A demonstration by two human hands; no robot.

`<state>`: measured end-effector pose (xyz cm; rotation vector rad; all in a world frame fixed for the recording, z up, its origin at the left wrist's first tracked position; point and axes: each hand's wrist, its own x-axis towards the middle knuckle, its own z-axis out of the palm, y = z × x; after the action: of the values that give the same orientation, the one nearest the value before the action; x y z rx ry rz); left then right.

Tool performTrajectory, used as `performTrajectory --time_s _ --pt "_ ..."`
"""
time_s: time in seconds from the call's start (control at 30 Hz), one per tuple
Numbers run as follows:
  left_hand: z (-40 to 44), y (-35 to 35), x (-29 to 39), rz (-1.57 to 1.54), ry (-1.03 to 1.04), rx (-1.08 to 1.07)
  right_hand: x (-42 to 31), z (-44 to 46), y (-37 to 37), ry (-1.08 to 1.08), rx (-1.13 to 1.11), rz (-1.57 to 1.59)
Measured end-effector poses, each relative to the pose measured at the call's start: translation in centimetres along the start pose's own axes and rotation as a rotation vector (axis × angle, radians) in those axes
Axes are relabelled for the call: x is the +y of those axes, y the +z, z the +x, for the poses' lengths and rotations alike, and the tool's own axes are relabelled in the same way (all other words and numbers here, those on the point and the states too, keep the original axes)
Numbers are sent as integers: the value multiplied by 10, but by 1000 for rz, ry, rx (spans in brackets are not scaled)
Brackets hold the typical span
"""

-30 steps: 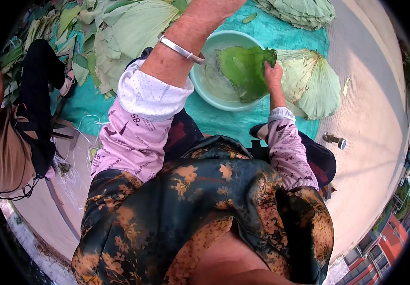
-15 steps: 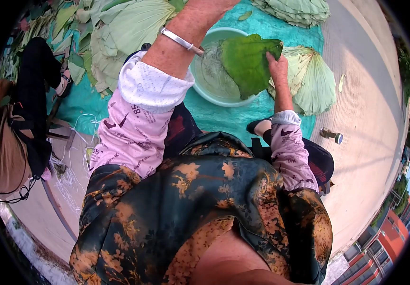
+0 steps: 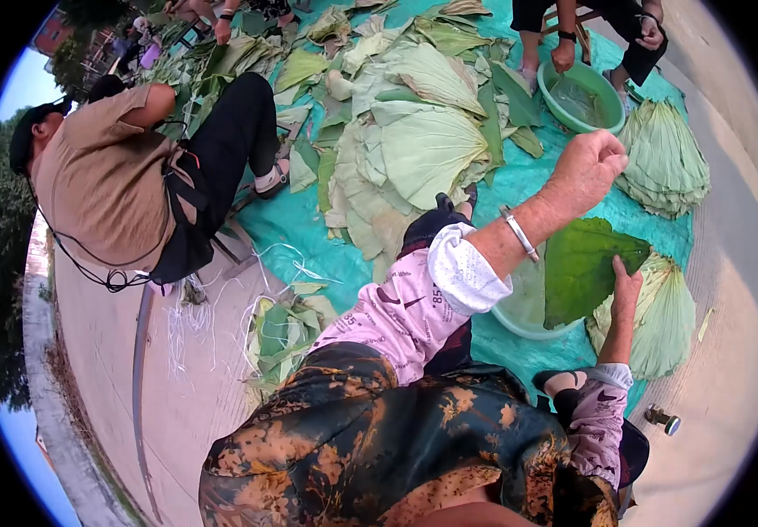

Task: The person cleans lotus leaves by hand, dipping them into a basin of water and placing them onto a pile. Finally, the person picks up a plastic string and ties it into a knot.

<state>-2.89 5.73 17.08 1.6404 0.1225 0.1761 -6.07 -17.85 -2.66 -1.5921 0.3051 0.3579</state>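
My left hand (image 3: 588, 169), with a silver bracelet on its wrist, is raised above the near basin (image 3: 528, 329) with its fingers curled together; whatever they hold, if anything, is too small to make out. A wet, dark green leaf (image 3: 582, 272) is pinched at its right edge by my right hand (image 3: 627, 294). The leaf hangs over the basin's right part and hides some of the water. Just right of the basin, a pleated stack of pale leaves (image 3: 664, 325) lies on the turquoise sheet (image 3: 502, 360), partly behind my right hand.
A large pile of pale leaves (image 3: 423, 145) spreads across the sheet. At the upper right, a co-worker's hand (image 3: 563, 57) reaches to another basin (image 3: 620, 114), beside a leaf stack (image 3: 664, 162). A seated person (image 3: 111, 184) is at left. A small jar (image 3: 662, 419) stands on the pavement.
The view has swung left and up, bringing the co-workers and the far basin into sight. My left hand now shows fully, fingers together. My right hand still grips the green leaf.
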Motion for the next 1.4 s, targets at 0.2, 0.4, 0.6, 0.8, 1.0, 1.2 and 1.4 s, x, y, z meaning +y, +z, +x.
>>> performTrajectory --time_s 0.2,0.4,0.6,0.8,1.0,1.2,1.4 --pt "-6 -2 -1 3 -30 -33 -45 29 -21 85 -77 136" --pt "-9 -3 7 36 -166 -97 -88 77 -96 145 -24 220" --pt "-18 6 23 137 -212 -108 -86 91 -236 69 464 120" --pt "-45 0 31 189 -202 -152 -36 69 -379 -68 1010 -79" --pt "-66 -13 41 257 -163 -165 -96 1 -413 93 1333 -833" --pt "-68 -17 60 261 -213 -221 -122 14 -395 76 1201 -1099" --pt "-28 11 94 314 -371 -235 -57 106 -337 209 804 -1367"
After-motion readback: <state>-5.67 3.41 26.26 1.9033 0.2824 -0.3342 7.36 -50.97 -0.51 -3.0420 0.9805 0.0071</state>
